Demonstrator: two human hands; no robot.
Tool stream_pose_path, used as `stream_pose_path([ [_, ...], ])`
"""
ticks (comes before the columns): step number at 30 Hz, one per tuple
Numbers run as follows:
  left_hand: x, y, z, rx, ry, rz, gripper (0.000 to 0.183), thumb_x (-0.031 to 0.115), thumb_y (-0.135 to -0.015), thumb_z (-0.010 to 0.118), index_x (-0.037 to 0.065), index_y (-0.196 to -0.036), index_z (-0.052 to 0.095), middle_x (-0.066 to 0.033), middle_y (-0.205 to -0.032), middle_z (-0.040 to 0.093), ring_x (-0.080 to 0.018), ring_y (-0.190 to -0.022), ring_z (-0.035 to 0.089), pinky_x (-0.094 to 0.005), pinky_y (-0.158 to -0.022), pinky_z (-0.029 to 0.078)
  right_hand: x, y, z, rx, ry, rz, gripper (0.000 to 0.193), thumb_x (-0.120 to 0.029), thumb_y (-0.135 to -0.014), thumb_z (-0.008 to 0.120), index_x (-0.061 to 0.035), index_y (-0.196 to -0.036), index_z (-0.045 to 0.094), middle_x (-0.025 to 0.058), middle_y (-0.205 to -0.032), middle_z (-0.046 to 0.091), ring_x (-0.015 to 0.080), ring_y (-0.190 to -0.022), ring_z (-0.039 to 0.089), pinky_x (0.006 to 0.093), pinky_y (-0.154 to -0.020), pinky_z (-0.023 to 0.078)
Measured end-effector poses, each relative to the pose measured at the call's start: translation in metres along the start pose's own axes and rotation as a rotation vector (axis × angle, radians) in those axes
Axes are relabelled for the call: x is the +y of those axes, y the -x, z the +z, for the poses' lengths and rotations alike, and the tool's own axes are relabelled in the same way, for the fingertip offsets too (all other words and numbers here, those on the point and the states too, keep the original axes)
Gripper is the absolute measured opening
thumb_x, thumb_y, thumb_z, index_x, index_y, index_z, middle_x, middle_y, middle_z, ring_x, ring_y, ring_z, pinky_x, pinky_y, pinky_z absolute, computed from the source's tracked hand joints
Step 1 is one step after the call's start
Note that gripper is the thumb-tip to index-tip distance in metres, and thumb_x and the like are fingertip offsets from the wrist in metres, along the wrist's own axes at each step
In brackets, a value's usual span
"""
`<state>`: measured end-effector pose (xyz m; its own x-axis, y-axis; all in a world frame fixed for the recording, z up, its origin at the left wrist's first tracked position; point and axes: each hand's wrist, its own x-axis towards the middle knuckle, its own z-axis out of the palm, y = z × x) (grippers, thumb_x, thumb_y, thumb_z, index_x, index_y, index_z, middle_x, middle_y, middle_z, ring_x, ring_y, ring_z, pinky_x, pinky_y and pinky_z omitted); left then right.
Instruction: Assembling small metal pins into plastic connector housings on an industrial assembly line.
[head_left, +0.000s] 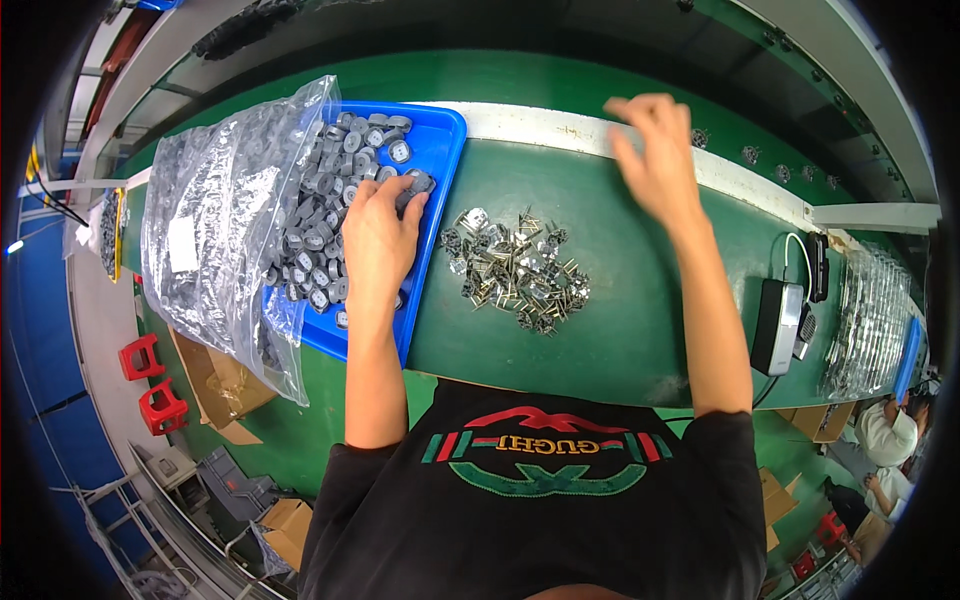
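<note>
Left hand (378,235) in blue tray (440,150), fingers curled on grey caps (325,200); tray well stocked beside clear bag (220,210). Right hand (655,160) raised far right, fingers loosely spread, holding nothing visible. Pile of pinned metal parts (515,270) between hands, seemingly unprocessed. Judged early stage.

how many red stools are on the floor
2 red stools, both on the floor at the left, below the clear bag: one nearer the bench edge, the other just below it beside an open cardboard box. Others may be hidden under the bench.
</note>
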<state>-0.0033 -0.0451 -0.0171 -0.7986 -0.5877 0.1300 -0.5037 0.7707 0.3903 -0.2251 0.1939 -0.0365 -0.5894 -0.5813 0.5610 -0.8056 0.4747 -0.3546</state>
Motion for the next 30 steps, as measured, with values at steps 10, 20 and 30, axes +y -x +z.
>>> stream_pose_path([
  [10,0.019,0.009,-0.018,-0.068,1.047,-0.214,0.027,0.01,-0.093,0.072,-0.007,-0.114,0.069,-0.0059,-0.089,0.063,-0.0135,-0.078,0.067,-0.0251,-0.063,0.052,-0.046,0.077,-0.039,-0.357,-0.257,-0.08,0.017,-0.005,-0.076,0.075,-0.0068,-0.093,0.071,0.0034,-0.089,0.061,0.0245,-0.083,0.06,0.0366,-0.071,0.053],
  [20,0.057,0.02,-0.004,-0.328,1.366,-0.23,0.038,0.006,-0.096,0.065,-0.003,-0.133,0.06,-0.0064,-0.099,0.067,-0.0142,-0.08,0.064,-0.0251,-0.067,0.05,-0.038,0.092,-0.042,-0.162,-0.1,0.086,0.015,-0.005,-0.076,0.078,-0.0025,-0.089,0.069,0.007,-0.093,0.064,0.0261,-0.083,0.059,0.0374,-0.071,0.051],
  [30,0.086,0.033,0.007,-0.522,1.464,-0.256,0.039,-0.011,-0.086,0.069,-0.006,-0.125,0.064,-0.01,-0.101,0.072,-0.0124,-0.091,0.068,-0.0255,-0.083,0.056,-0.067,0.073,-0.049,-0.031,-0.449,0.259,0.02,0.001,-0.077,0.078,-0.0009,-0.097,0.075,0.0086,-0.087,0.065,0.026,-0.081,0.061,0.0354,-0.068,0.05],
])
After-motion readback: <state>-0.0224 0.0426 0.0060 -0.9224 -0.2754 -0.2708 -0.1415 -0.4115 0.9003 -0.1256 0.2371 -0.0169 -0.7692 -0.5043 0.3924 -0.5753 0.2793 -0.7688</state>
